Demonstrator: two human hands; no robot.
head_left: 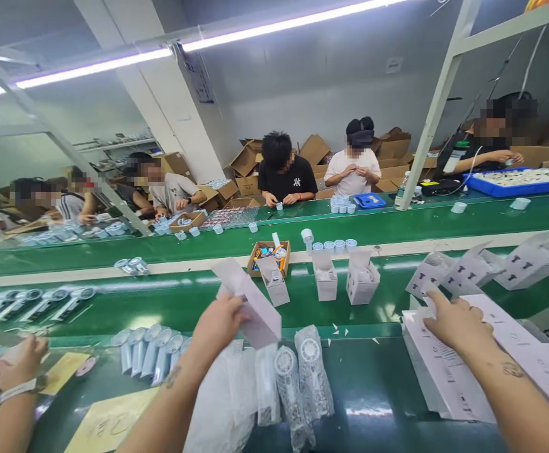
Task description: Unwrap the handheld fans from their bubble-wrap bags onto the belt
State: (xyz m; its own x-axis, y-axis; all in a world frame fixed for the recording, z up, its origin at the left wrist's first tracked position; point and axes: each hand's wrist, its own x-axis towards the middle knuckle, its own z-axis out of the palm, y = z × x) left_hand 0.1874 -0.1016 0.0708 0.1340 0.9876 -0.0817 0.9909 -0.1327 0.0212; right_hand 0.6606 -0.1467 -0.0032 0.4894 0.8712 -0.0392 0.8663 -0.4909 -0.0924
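My left hand [222, 321] is closed around a white cardboard box [260, 318] with a raised flap, held tilted above the bench. Beneath it lie bubble-wrapped light-blue handheld devices with round heads [310, 377], beside white plastic bags [222, 402]. My right hand [461, 324] rests over a stack of white printed flat cartons [439, 365], index finger stretched out and thumb apart near the stack's far edge. Whether those fingertips pinch a carton is hard to see. A second white printed stack [534, 358] lies to the right of the first.
Open white boxes [325, 280] stand on the green conveyor [392, 302]; more boxes [473, 270] line the right. Unwrapped light-blue devices [149, 352] lie left. A co-worker's hand [22, 365] works at far left, near yellow card [114, 418]. Several people sit opposite. A parts tray [250, 267] sits mid-line.
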